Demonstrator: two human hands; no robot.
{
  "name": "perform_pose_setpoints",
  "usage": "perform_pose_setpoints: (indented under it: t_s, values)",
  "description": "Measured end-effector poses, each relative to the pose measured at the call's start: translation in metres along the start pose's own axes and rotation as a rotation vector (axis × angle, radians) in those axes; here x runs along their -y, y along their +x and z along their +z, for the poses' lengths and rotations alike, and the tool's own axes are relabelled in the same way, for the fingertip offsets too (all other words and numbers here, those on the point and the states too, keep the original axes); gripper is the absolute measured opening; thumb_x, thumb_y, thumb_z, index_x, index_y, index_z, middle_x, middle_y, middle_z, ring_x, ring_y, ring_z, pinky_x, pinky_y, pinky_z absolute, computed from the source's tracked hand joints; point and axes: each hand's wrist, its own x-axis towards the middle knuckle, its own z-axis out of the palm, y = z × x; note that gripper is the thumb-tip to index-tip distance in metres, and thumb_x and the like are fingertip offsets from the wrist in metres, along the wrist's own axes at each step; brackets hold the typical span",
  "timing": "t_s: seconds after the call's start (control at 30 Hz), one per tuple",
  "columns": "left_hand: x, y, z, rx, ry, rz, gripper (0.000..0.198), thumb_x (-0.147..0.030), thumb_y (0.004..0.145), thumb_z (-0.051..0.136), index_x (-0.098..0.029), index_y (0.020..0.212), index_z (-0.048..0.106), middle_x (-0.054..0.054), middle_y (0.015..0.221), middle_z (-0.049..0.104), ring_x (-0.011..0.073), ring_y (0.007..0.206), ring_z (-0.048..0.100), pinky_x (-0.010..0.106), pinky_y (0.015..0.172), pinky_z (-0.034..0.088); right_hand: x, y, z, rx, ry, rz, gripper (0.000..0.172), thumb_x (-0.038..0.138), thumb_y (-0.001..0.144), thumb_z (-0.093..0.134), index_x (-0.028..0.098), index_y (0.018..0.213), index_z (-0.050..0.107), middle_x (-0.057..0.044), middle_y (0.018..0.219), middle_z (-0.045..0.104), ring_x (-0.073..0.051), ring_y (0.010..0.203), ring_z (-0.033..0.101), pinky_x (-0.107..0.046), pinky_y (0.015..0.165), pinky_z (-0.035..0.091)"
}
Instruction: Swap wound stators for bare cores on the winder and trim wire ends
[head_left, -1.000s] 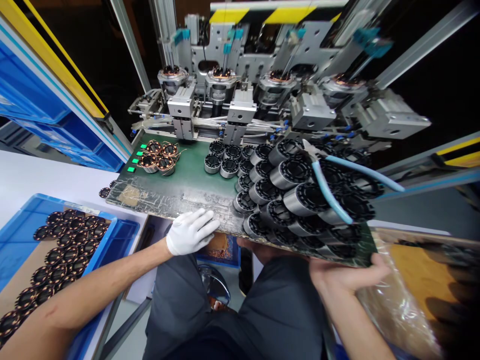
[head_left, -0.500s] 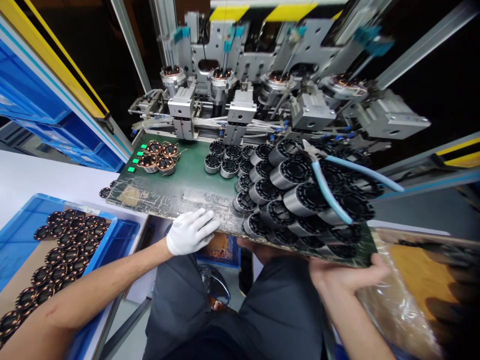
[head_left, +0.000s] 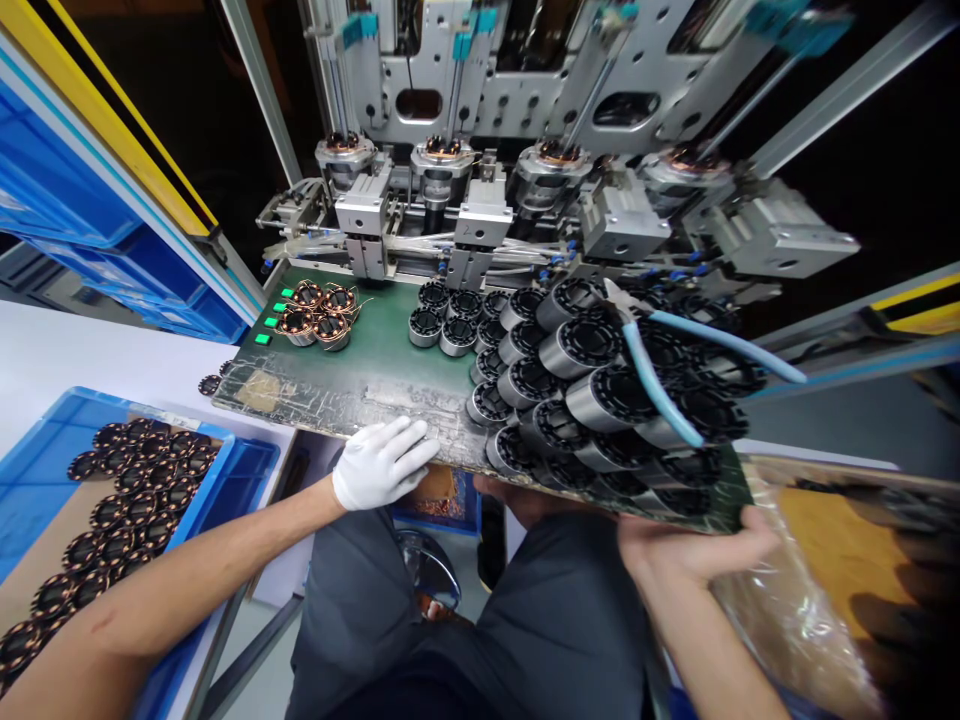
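Note:
My left hand, in a white glove, lies with its fingers stretched out at the front edge of the green work board. My bare right hand is under the board's right front edge, thumb spread out beside the corner; its fingers are partly hidden beneath the board. Above it, bare metal stator cores with black slotted ends are stacked in tiers. Light-blue-handled cutting pliers lie on top of them. Several copper-wound stators stand at the board's left end.
Behind the board is a winding machine with wound stators in its holders. A blue tray of wound stators stands at left, with blue crates behind it. Green buttons line the board's left end. A plastic-lined box is at right.
The machine's upper plate and its teal-clamped rods have risen, and the yellow-and-black striped bar has left the view. My hands and the parts on the board have stayed put.

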Motion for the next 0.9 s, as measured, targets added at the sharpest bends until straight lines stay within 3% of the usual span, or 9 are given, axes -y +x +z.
perform_pose_setpoints:
  t_s: [0.9]
  values:
    - [-0.0001, -0.002, 0.001, 0.008, 0.0, -0.006, 0.036, -0.04, 0.11, 0.071, -0.028, 0.142, 0.079, 0.008, 0.136, 0.083, 0.0278, 0.127, 0.076, 0.04, 0.102, 0.06, -0.0012, 0.0038, -0.0005, 0.036, 0.006, -0.041, 0.049, 0.064, 0.082, 0.052, 0.024, 0.097, 0.076, -0.003, 0.121, 0.078, -0.031, 0.12, 0.071, -0.046, 0.082, 0.066]
